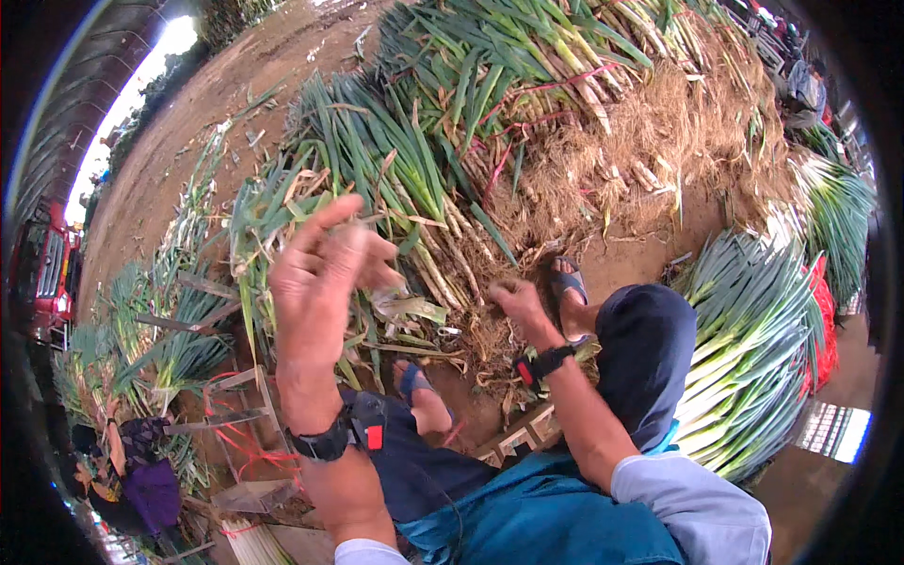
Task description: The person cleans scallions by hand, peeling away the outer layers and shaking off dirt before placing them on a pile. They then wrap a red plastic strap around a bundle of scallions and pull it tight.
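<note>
My left hand [325,273] is raised in front of a heap of long green onions [391,155], with its fingers bent but apart and nothing visible between them. Below it lie torn leaves and peelings [410,306]. Lower and to the right, my right hand [520,306] has its fingers curled closed beside the root ends of the onions. Whatever it may hold is hidden or too small to make out. Loose dry roots [490,348] cover the ground just under that hand.
Cleaned green onions [744,358] are stacked at the right beside red netting [822,325]. A large rooty pile [650,132] rises ahead. Wooden frames [250,405] stand at the left, near another person [137,471]. A red vehicle [55,264] is at the far left.
</note>
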A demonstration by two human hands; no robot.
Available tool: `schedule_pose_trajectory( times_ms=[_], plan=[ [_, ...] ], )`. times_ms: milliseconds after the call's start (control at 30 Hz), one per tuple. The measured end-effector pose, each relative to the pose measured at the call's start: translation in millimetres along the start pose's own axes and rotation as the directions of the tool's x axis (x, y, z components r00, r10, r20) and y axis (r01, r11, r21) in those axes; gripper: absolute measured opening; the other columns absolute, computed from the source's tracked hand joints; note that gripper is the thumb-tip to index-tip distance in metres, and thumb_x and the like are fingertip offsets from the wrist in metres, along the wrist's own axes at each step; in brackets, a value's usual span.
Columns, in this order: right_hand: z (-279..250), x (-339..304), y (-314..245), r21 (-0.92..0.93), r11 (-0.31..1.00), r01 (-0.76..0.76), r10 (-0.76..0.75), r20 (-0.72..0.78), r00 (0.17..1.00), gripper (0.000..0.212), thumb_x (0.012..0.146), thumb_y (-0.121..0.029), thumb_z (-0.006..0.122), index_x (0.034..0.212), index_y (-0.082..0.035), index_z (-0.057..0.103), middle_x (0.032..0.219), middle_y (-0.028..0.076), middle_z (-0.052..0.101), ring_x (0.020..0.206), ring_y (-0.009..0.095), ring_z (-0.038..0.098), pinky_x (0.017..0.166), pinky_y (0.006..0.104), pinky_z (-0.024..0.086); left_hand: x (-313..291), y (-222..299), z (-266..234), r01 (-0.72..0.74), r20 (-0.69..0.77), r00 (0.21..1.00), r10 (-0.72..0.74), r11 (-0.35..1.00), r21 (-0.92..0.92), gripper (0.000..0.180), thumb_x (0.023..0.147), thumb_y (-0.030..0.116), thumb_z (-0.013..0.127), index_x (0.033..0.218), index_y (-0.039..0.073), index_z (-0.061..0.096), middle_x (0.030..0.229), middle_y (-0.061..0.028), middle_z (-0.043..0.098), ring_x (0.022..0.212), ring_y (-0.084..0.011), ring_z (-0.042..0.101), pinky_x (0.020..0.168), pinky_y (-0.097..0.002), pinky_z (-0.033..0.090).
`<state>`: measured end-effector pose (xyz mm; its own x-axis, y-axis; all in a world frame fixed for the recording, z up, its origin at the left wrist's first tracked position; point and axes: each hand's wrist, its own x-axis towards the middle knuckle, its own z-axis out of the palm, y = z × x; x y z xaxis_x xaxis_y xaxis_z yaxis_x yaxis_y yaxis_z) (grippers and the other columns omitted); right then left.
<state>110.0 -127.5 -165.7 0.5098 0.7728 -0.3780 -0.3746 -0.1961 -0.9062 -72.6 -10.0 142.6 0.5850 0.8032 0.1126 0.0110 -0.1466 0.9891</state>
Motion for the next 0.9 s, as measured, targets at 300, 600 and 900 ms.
schedule_pose_trajectory(
  times_ms=[300, 600, 900],
  plan=[
    [6, 160, 13, -0.202, 0.979, 0.021, -0.057, -0.172, 0.983, 0.025, 0.085, -0.021, 0.066, 0.095, 0.002, 0.067, 0.08, 0.01, 0.067, 0.063, 0.022, 0.058, 0.058, 0.0385, 0.045, 3, -83, -62, 0.077, -0.279, 0.934, -0.224, 0.888, -0.454, 0.025, 0.098, 0.02, 0.055, 0.112, 0.001, 0.06, 0.078, -0.0075, 0.063, 0.066, -0.0147, 0.059, 0.056, -0.0297, 0.051],
    [74, 240, 22, -0.862, 0.501, 0.084, -0.276, -0.067, 0.959, 0.037, 0.082, -0.038, 0.067, 0.089, -0.001, 0.065, 0.087, 0.022, 0.064, 0.074, 0.04, 0.061, 0.068, 0.0462, 0.051, -8, -95, -85, 0.172, -0.378, 0.877, -0.296, 0.929, -0.329, 0.025, 0.096, 0.025, 0.057, 0.107, 0.002, 0.06, 0.076, -0.0094, 0.061, 0.063, -0.0169, 0.057, 0.058, -0.0294, 0.049],
    [192, 194, -23, -0.706, 0.627, 0.329, -0.278, 0.192, 0.941, 0.044, 0.073, -0.028, 0.071, 0.1, 0.004, 0.057, 0.082, 0.02, 0.064, 0.073, 0.031, 0.063, 0.065, 0.0417, 0.051, 9, -107, -85, 0.21, -0.258, 0.914, -0.314, 0.908, -0.363, 0.021, 0.097, 0.016, 0.055, 0.107, -0.001, 0.062, 0.083, -0.0099, 0.065, 0.07, -0.0165, 0.062, 0.064, -0.0301, 0.052]
  ],
)
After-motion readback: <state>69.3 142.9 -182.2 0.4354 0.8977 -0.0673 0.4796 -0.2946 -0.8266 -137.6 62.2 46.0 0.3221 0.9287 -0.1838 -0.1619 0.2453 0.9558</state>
